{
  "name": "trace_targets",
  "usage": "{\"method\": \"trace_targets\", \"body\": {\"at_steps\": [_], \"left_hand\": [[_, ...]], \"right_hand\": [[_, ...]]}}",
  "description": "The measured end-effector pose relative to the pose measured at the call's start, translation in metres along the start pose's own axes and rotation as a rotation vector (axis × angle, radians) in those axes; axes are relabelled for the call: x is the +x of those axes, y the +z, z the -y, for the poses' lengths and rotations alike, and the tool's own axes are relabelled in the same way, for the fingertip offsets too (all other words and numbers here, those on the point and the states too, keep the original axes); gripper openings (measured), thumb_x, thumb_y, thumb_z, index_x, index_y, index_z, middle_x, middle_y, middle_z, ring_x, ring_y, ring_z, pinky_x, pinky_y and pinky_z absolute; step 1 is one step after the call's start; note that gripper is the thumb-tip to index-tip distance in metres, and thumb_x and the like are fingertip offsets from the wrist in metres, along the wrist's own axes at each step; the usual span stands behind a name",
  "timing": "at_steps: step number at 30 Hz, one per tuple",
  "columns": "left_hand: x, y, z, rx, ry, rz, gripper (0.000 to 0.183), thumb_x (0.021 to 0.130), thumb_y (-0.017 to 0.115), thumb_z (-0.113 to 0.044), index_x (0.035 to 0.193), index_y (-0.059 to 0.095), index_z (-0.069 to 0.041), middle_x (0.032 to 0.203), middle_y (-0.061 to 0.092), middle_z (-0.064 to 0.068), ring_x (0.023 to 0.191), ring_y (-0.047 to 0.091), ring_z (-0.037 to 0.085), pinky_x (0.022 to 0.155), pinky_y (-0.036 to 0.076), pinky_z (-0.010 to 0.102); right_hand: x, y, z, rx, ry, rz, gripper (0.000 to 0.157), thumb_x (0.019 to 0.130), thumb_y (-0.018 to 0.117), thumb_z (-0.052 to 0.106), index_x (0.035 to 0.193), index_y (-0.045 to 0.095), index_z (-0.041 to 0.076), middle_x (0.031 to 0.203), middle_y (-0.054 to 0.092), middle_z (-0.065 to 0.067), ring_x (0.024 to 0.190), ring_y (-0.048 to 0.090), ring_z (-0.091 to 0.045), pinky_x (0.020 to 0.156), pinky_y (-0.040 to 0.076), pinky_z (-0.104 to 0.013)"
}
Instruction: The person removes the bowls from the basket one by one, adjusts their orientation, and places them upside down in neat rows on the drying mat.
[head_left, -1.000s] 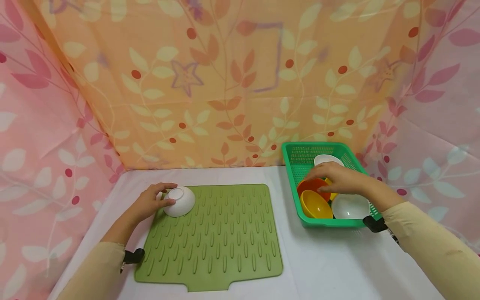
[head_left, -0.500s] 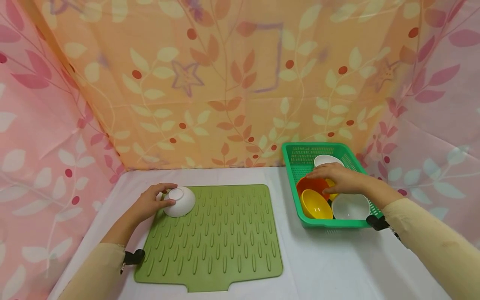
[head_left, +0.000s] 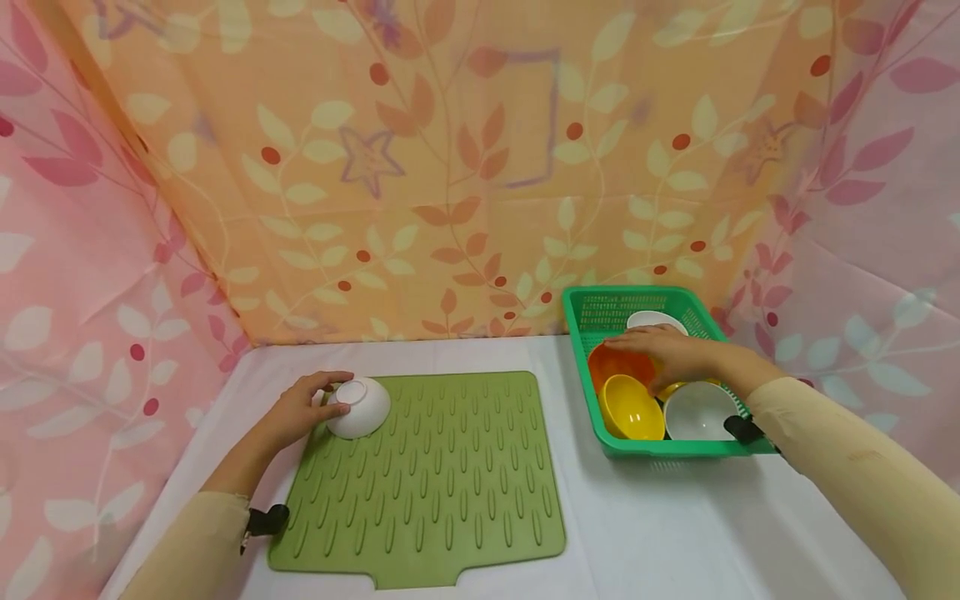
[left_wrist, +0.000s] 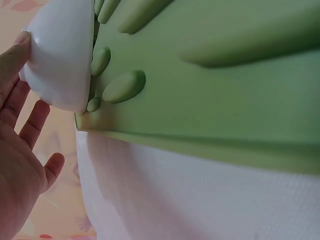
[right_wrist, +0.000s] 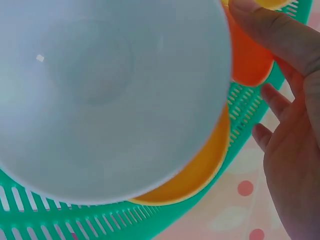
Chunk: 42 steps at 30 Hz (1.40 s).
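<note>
A white bowl lies upside down on the far left corner of the green mat. My left hand holds it near its foot ring, the thumb and fingertips against it in the left wrist view. Inside the green basket, my right hand grips an orange bowl, which stands tilted with its inside showing. In the right wrist view the thumb lies at that orange bowl's rim, the other fingers beyond its outer side. A yellow bowl leans right in front of it.
Another white bowl sits at the basket's near right, its inside filling much of the right wrist view. A further white bowl is at the back, and more yellow shows beneath the hand. Patterned cloth walls the table behind and on both sides.
My right hand has shifted slightly left in the basket, and the orange bowl has moved left and up, showing more of its inside. The left hand and its white bowl stay in place.
</note>
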<state>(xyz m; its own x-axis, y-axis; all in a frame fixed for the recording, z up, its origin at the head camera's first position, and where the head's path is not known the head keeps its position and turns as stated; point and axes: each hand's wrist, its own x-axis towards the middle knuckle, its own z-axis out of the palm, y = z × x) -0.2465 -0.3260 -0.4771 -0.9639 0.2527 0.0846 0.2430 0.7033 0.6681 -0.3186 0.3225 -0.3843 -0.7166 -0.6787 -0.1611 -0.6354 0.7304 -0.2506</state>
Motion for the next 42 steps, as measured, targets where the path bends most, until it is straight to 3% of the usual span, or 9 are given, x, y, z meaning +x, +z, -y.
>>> {"method": "trace_targets", "body": {"at_steps": [6, 10, 14, 19, 27, 34, 38, 42], "left_hand": [[-0.002, 0.0, 0.001, 0.005, -0.005, -0.005, 0.059, 0.091, 0.079, -0.033, 0.143, 0.059, -0.014, 0.134, 0.061, 0.016, 0.123, 0.052, 0.039, 0.098, 0.038, 0.067], [-0.003, 0.0, 0.001, -0.002, -0.001, 0.0, 0.059, 0.092, 0.078, -0.033, 0.144, 0.058, -0.013, 0.137, 0.06, 0.017, 0.124, 0.052, 0.04, 0.099, 0.037, 0.069], [-0.003, 0.0, 0.0, -0.009, -0.005, -0.001, 0.06, 0.091, 0.078, -0.033, 0.144, 0.058, -0.013, 0.136, 0.061, 0.017, 0.124, 0.052, 0.04, 0.098, 0.037, 0.068], [-0.004, 0.0, 0.0, -0.022, -0.014, -0.001, 0.059, 0.091, 0.079, -0.033, 0.143, 0.059, -0.014, 0.134, 0.062, 0.016, 0.123, 0.052, 0.039, 0.098, 0.038, 0.066], [-0.003, 0.0, 0.001, -0.021, 0.0, 0.006, 0.059, 0.092, 0.078, -0.033, 0.144, 0.058, -0.013, 0.139, 0.059, 0.016, 0.125, 0.052, 0.04, 0.1, 0.037, 0.069], [-0.004, 0.001, 0.0, -0.026, -0.011, 0.0, 0.059, 0.092, 0.078, -0.033, 0.144, 0.058, -0.014, 0.137, 0.06, 0.015, 0.124, 0.052, 0.039, 0.098, 0.039, 0.065], [-0.003, 0.002, 0.002, -0.022, -0.019, -0.003, 0.059, 0.091, 0.078, -0.033, 0.143, 0.059, -0.015, 0.139, 0.059, 0.015, 0.124, 0.052, 0.037, 0.099, 0.039, 0.065], [-0.001, 0.004, 0.002, -0.018, -0.012, -0.01, 0.058, 0.091, 0.078, -0.034, 0.143, 0.059, -0.014, 0.14, 0.059, 0.015, 0.123, 0.052, 0.038, 0.1, 0.037, 0.066]], "right_hand": [[0.008, 0.003, -0.008, 0.012, 0.04, 0.008, 0.107, 0.069, 0.092, 0.01, 0.16, 0.037, 0.017, 0.163, 0.039, -0.005, 0.15, 0.023, -0.044, 0.114, 0.013, -0.07], [0.011, 0.004, -0.015, 0.024, 0.037, -0.016, 0.107, 0.067, 0.091, 0.005, 0.159, 0.037, 0.012, 0.163, 0.038, -0.008, 0.148, 0.024, -0.045, 0.114, 0.011, -0.071], [0.018, 0.006, -0.022, 0.017, 0.03, -0.034, 0.107, 0.072, 0.094, 0.016, 0.16, 0.034, 0.006, 0.164, 0.035, -0.016, 0.148, 0.024, -0.047, 0.115, 0.009, -0.07], [0.026, 0.005, -0.03, 0.016, 0.092, -0.05, 0.111, 0.072, 0.094, 0.034, 0.16, 0.033, 0.007, 0.162, 0.035, -0.022, 0.147, 0.024, -0.05, 0.114, 0.01, -0.074], [0.033, 0.005, -0.034, 0.04, 0.121, -0.002, 0.109, 0.069, 0.096, 0.034, 0.156, 0.039, 0.003, 0.157, 0.041, -0.023, 0.142, 0.027, -0.052, 0.108, 0.012, -0.078], [0.043, 0.007, -0.038, -0.015, 0.139, 0.021, 0.11, 0.068, 0.093, 0.047, 0.154, 0.041, 0.003, 0.155, 0.043, -0.023, 0.142, 0.03, -0.049, 0.111, 0.012, -0.076], [0.047, 0.01, -0.04, -0.041, 0.134, -0.016, 0.108, 0.065, 0.092, 0.055, 0.148, 0.049, 0.002, 0.147, 0.048, -0.024, 0.137, 0.036, -0.049, 0.111, 0.014, -0.075], [0.047, 0.012, -0.041, -0.04, 0.144, -0.114, 0.106, 0.064, 0.091, 0.057, 0.141, 0.052, -0.004, 0.138, 0.05, -0.026, 0.129, 0.039, -0.05, 0.108, 0.018, -0.074]]}}
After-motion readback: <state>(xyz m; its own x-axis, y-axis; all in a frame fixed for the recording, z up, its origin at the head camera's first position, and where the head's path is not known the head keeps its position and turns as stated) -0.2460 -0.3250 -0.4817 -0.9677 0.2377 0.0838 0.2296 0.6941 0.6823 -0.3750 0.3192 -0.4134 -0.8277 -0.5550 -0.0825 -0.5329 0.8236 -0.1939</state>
